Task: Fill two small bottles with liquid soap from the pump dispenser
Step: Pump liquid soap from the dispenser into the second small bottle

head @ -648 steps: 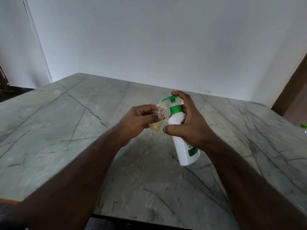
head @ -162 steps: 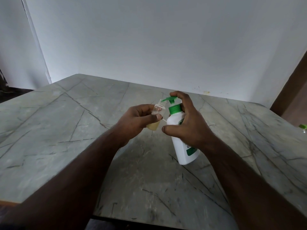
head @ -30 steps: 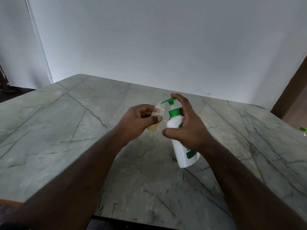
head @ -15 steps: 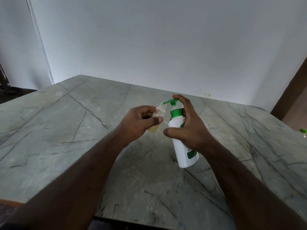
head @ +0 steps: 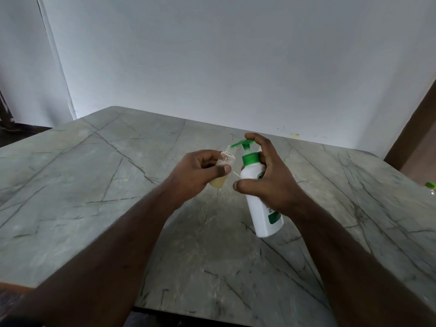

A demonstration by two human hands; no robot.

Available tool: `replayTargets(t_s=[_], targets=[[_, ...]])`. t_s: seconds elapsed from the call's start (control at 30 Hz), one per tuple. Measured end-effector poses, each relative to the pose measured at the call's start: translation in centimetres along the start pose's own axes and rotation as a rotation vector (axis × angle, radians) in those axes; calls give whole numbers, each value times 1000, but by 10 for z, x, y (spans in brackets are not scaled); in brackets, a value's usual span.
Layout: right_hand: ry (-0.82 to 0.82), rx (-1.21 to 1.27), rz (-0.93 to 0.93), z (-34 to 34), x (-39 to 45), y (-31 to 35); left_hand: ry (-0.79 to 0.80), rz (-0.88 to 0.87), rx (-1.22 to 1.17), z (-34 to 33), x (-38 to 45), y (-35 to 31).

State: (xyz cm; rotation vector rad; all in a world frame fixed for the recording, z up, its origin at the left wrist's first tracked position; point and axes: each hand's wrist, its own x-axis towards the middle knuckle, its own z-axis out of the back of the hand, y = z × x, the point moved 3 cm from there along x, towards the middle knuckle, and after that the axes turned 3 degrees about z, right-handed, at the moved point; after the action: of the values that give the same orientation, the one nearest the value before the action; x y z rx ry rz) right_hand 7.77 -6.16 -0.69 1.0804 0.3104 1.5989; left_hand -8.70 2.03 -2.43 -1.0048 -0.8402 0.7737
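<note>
Both hands are raised above the grey, dark-veined stone desk (head: 94, 185), near its middle, with the forearms entering from the lower edge of the view. The left hand (head: 195, 175) grips a small clear bottle (head: 225, 161): the thumb lies across its front and the curled fingers wrap its far side. The bottle is tilted, with its open neck pointing up and to the right, and a pale yellowish liquid fills its lower part; the upper part is clear. The right hand (head: 266, 182) is wrapped around the white pump dispenser (head: 262, 208), the thumb across the front of the body and the fingers behind it. The index finger (head: 258, 141) curls over the top of the green pump head (head: 243, 144) and rests on it. The dispenser leans with its top toward the left hand; its base appears to be held just above the desk, though contact cannot be confirmed. A green collar sits below the pump stem, and a green label patch shows low on the white body. The tip of the green spout sits at the mouth of the small bottle; whether the two touch cannot be told. At the far right edge of the view, a small green-capped object (head: 431, 186) is partly cut off. A plain white wall (head: 236, 67) stands behind the desk.
</note>
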Motion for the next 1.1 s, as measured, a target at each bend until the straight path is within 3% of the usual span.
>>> replayTargets(t_s=[0.57, 0.7, 1.1], targets=[[24, 38, 9, -3, 2, -4, 34, 27, -10, -1, -1, 1], [32, 53, 5, -4, 2, -8, 55, 77, 87, -2, 1, 8], [-40, 304, 1, 4, 2, -9, 63, 129, 148, -1, 3, 13]])
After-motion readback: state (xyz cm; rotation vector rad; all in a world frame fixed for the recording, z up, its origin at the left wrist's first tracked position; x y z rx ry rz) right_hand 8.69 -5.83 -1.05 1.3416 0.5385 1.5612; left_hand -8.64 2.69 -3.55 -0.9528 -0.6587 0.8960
